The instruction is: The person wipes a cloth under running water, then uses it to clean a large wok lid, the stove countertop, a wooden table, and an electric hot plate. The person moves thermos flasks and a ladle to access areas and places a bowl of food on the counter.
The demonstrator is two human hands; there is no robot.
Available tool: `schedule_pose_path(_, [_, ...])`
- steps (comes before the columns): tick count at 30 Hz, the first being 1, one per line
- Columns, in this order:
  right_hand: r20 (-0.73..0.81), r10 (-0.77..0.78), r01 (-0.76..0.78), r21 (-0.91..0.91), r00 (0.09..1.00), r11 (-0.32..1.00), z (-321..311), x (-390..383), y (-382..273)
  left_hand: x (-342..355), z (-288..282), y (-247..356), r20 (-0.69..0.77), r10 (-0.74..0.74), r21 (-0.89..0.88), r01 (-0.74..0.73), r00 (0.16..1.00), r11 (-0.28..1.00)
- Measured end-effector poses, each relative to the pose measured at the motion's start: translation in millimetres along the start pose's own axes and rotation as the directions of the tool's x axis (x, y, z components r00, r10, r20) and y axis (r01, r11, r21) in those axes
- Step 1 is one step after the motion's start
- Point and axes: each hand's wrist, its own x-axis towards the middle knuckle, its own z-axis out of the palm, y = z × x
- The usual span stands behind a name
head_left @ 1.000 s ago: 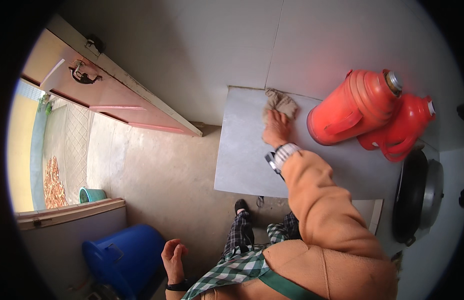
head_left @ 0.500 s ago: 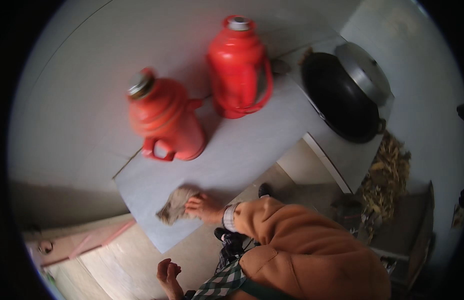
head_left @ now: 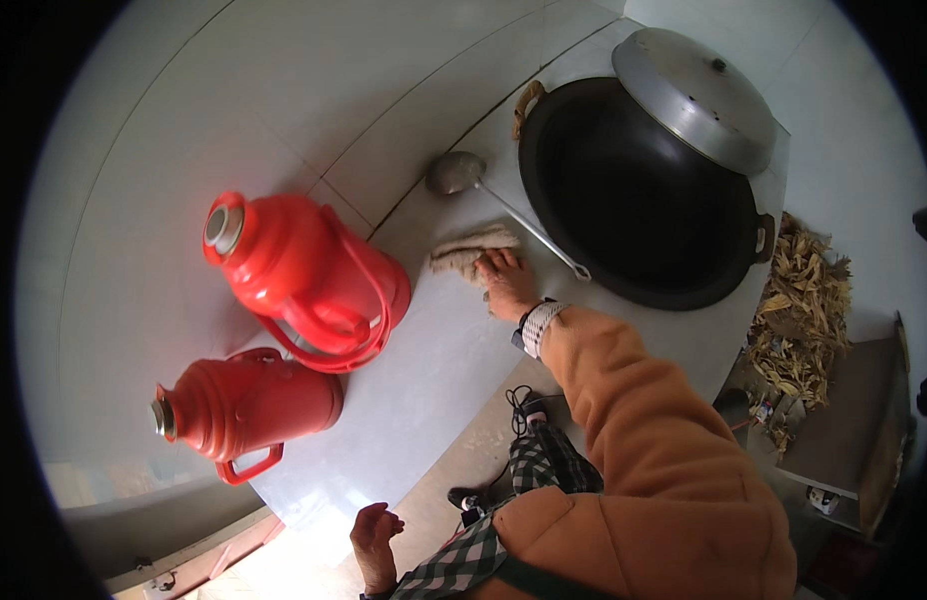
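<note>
My right hand (head_left: 507, 285) presses down on a beige cloth (head_left: 474, 250) on the light grey tiled counter (head_left: 424, 390). The cloth lies bunched beneath and beyond the fingers. Just past it rests a metal ladle (head_left: 514, 210), its bowl toward the wall and its handle reaching alongside the wok. Low in the view, my left hand (head_left: 376, 545) hangs off the counter's front edge, loosely curled, with nothing seen in it. Two red thermos flasks, a larger one (head_left: 314, 270) and a smaller one (head_left: 254, 410), stand on the counter to the left.
A big black wok (head_left: 634, 200) is set at the counter's right end, with a domed metal lid (head_left: 699, 95) leaning over its far rim. Dry husks (head_left: 804, 310) are heaped on the floor at right. A tiled wall (head_left: 284, 90) runs behind the counter.
My right hand has moved with the cloth from the counter's left front part to beside the ladle and wok. The whole view has shifted right. My left hand stays low.
</note>
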Motion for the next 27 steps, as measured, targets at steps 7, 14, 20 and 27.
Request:
schedule_pose_path(7, [-0.112, 0.011, -0.011, 0.002, 0.994, 1.0, 1, 70, 16, 15, 52, 33, 0.047, -0.063, 0.072, 0.06, 0.997, 0.996])
schedule_pose_path(14, [-0.31, -0.162, 0.174, 0.009, 0.937, 0.985, 9, -20, 17, 56, 97, 60, 0.37, 0.053, 0.178, -0.127, 0.927, 0.976])
schedule_pose_path(20, [-0.17, 0.001, 0.013, 0.08, 0.986, 0.997, -1, -168, 77, 97, 147, 79, 0.653, 0.126, 0.096, -0.248, 0.747, 0.964])
schedule_pose_path(27, [-0.147, 0.862, -0.646, 0.604, 0.486, 0.467, -91, -374, 221, 130, 212, 86, 0.706, 0.095, 0.122, -0.253, 0.701, 0.96])
